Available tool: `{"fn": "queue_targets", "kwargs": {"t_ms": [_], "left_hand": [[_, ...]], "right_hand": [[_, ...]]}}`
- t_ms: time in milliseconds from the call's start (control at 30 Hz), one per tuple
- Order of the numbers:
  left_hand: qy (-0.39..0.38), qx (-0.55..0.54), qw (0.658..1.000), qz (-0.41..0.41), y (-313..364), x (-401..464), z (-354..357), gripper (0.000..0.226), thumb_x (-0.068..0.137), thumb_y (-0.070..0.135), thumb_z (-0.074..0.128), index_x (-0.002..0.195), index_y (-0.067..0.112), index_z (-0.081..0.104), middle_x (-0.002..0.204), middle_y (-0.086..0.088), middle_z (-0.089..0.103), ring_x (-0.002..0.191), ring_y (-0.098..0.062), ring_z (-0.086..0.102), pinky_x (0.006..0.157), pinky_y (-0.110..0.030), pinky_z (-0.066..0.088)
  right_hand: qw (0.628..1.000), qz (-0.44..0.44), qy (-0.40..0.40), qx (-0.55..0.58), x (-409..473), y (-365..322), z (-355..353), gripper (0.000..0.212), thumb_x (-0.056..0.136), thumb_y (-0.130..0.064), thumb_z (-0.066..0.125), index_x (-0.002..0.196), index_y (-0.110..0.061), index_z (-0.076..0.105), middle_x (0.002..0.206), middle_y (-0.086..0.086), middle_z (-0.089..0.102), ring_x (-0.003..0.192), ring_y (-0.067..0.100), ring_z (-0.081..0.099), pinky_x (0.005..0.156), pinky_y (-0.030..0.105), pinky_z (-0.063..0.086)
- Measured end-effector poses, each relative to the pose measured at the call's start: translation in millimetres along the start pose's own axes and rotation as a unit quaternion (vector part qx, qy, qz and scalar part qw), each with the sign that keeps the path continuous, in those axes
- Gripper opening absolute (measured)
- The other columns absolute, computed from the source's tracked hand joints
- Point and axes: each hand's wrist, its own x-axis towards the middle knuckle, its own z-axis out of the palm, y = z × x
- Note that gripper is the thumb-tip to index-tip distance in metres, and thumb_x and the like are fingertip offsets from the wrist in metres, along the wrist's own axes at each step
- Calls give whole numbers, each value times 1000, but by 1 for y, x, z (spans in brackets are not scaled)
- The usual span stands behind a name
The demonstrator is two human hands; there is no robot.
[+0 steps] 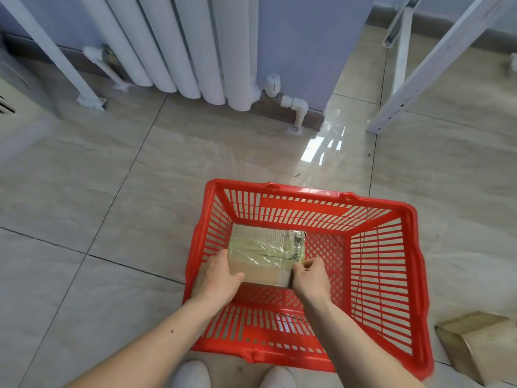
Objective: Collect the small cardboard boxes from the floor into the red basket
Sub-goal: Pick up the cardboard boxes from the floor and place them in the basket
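Observation:
The red basket (414, 275) stands on the tiled floor just in front of my feet. Inside it, at the left end, is a small cardboard box (263, 253) wrapped in clear tape. My left hand (218, 278) grips the box's left side and my right hand (310, 278) grips its right near corner. Both arms reach down over the basket's near rim. Whether the box touches the basket's bottom cannot be told. A second cardboard box (481, 345) lies on the floor at the lower right, beside the basket's right end.
A white radiator (179, 43) with its valve and pipes runs along the far wall. White metal frame legs (419, 68) stand at the right and another leg (56, 60) at the left. My white shoes (193, 373) show at the bottom edge.

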Motion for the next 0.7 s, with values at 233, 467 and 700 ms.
{"fn": "queue_targets", "kwargs": {"t_ms": [233,467,700], "left_hand": [[-9,33,999,-1,-7,53,32,50,86,33,64,132,18,52,129,-5,58,121,-25,55,103,-40,46],[-27,73,997,5,-12,70,51,62,89,34,62,142,11,39,144,-7,33,131,-25,44,110,-36,39],[-40,97,994,27,-13,74,56,79,91,38,58,152,9,18,155,-8,19,143,-25,25,115,-39,32]], "right_hand": [[1000,3,6,-6,53,0,37,14,101,-23,47,111,-13,49,103,7,63,101,29,62,93,45,50],[1000,11,-4,14,74,3,58,24,101,-20,48,122,-10,49,115,10,63,108,30,61,98,46,49],[1000,-2,-12,25,81,8,59,30,102,-22,48,127,-8,52,111,8,64,101,27,60,91,38,48]]}}
